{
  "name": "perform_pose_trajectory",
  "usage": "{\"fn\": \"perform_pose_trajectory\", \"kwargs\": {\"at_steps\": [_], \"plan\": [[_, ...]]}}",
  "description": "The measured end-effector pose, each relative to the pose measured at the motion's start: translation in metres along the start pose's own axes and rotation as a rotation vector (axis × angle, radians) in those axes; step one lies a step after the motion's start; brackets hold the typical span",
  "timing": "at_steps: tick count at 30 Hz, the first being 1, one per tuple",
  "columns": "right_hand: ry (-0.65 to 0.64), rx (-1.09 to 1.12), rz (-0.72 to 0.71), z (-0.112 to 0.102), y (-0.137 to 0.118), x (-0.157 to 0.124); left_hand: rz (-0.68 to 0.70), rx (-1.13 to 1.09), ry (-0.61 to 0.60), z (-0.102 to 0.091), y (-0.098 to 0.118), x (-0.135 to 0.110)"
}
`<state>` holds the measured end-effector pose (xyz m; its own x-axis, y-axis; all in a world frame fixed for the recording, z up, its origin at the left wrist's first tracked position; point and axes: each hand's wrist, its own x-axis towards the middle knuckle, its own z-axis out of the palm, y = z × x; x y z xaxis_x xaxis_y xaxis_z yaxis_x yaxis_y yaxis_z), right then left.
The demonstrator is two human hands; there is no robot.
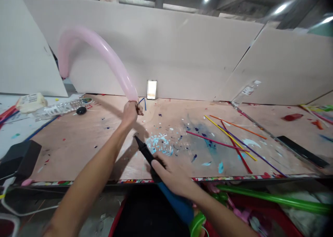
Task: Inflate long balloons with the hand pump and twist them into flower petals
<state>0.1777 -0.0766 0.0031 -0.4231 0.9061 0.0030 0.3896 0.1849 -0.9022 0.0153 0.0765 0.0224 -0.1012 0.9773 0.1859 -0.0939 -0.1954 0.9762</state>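
A long pink modelling balloon [106, 51], inflated, arches up and over to the left from my left hand [131, 112]. That hand is closed around the balloon's lower end, and its fingers hide the neck. In my right hand [173, 176] is a balloon hand pump [145, 152] with a black tapered nozzle and a blue body. The nozzle points up and left, a little below my left hand and apart from the balloon. Just beyond my left fingers lies a bent blue strip [145, 103], perhaps an uninflated balloon.
Uninflated balloons [229, 136] in several colours lie right on the paint-stained table [85, 153]. A phone [152, 90] leans on the white panel [179, 53]. Plastic bottles [246, 93] stand or lie at both sides. A black box [22, 159] sits left; a green balloon [273, 197] is below the edge.
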Motion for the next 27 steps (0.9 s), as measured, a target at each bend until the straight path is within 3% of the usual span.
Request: {"fn": "perform_pose_trajectory", "kwargs": {"at_steps": [2, 5, 9, 12, 14, 16, 19, 22, 25, 27], "plan": [[0.088, -0.391, -0.014, -0.028, 0.001, 0.003, 0.042, 0.152, -0.054, -0.014, 0.0, 0.002], [0.213, -0.889, 0.072, -0.063, 0.026, 0.026, 0.112, 0.384, -0.146, -0.022, -0.011, -0.019], [0.179, -1.149, 0.161, -0.069, 0.06, 0.044, 0.229, 0.747, -0.239, -0.023, -0.023, -0.044], [0.283, -1.149, -0.082, -0.059, 0.053, 0.038, 0.379, 1.126, -0.317, -0.025, -0.021, -0.047], [0.355, -1.13, -0.314, -0.055, 0.034, 0.034, 0.465, 1.21, -0.377, -0.026, -0.018, -0.049], [0.348, -1.136, -0.431, -0.057, 0.014, 0.037, 0.533, 1.202, -0.432, -0.028, -0.015, -0.053], [0.134, -1.09, -0.332, -0.065, -0.006, 0.051, 0.564, 1.108, -0.469, -0.03, -0.008, -0.06], [-0.08, -0.92, -0.226, -0.073, -0.014, 0.062, 0.57, 0.879, -0.523, -0.032, 0.004, -0.062], [-0.196, -0.641, -0.151, -0.078, -0.022, 0.062, 0.557, 0.607, -0.568, -0.033, 0.02, -0.059], [-0.34, -0.323, -0.013, -0.079, -0.027, 0.058, 0.493, 0.476, -0.559, -0.032, 0.029, -0.058]]}}
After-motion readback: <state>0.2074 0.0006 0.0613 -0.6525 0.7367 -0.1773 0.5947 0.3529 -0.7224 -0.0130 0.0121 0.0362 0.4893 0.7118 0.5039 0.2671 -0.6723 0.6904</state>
